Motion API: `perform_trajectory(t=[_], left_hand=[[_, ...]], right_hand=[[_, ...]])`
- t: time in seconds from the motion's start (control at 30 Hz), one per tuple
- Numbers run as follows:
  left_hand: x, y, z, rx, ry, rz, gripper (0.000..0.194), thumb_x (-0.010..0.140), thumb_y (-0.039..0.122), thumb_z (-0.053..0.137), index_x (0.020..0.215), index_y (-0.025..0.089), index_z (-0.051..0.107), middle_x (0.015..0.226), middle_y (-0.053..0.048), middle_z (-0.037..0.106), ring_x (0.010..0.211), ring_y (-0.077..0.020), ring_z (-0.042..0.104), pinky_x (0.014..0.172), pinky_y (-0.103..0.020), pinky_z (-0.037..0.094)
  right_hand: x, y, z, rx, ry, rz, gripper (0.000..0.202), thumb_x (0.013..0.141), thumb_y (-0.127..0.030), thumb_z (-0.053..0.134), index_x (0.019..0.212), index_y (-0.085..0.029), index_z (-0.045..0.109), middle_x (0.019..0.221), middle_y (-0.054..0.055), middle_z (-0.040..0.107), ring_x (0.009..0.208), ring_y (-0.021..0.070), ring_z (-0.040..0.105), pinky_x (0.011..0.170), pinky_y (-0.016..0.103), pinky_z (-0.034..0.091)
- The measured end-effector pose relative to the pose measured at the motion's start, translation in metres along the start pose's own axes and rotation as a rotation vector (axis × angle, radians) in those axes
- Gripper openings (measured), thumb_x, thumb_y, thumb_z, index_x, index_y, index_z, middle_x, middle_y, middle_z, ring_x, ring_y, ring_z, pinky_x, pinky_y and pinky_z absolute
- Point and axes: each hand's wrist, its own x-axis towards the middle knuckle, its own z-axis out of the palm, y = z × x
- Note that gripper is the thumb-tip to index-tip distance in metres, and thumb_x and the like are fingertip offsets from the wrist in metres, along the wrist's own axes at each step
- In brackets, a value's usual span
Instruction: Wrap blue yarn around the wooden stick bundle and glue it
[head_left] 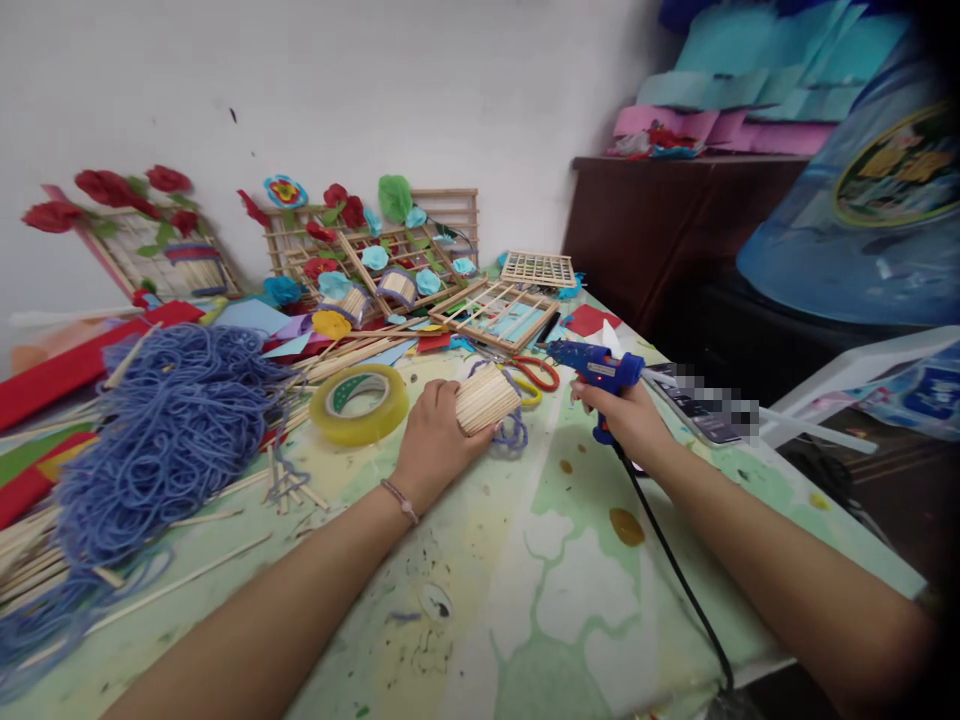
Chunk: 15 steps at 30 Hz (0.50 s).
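Note:
My left hand (433, 440) is wrapped round a small cylinder of pale wooden sticks (487, 398) lying on its side on the table. Blue yarn (513, 434) trails from the cylinder's far end. In my right hand (626, 415) is a blue hot glue gun (596, 364), its nozzle pointing left, above and beyond the cylinder. A clear glue stick (810, 428) sticks out of the gun's back. Scissors with red and yellow handles (541, 374) lie just behind the cylinder. A roll of clear yellowish tape (390, 405) rests left of my left hand.
A heap of blue yarn (172, 440) and loose sticks cover the left side. Stick frames with paper flowers (352, 235) lean on the wall. A phone (694, 405) lies at the right edge, near a large blue water bottle (832, 220). The gun's black cord (679, 575) crosses the table.

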Motion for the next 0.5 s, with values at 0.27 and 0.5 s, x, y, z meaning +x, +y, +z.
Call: perform_trajectory(t=[0.27, 0.5], left_hand=[[-0.001, -0.003, 0.003, -0.078, 0.133, 0.03, 0.062, 0.068, 0.033, 0.074, 0.117, 0.013, 0.042, 0.117, -0.015, 0.044, 0.114, -0.0285, 0.046, 0.101, -0.043, 0.041], [-0.001, -0.001, 0.003, -0.123, 0.156, 0.037, 0.058, 0.071, 0.026, 0.07, 0.12, 0.015, 0.041, 0.118, -0.015, 0.041, 0.115, -0.0288, 0.044, 0.1, -0.045, 0.041]], right_hand=[[-0.018, 0.006, 0.011, -0.237, -0.145, -0.14, 0.031, 0.072, -0.047, 0.059, 0.072, -0.016, 0.057, 0.059, -0.001, 0.049, 0.053, 0.0106, 0.041, 0.049, 0.025, 0.036], [-0.02, 0.006, 0.015, -0.26, -0.143, -0.167, 0.032, 0.071, -0.046, 0.06, 0.08, -0.016, 0.057, 0.066, 0.001, 0.052, 0.058, 0.013, 0.045, 0.053, 0.027, 0.037]])
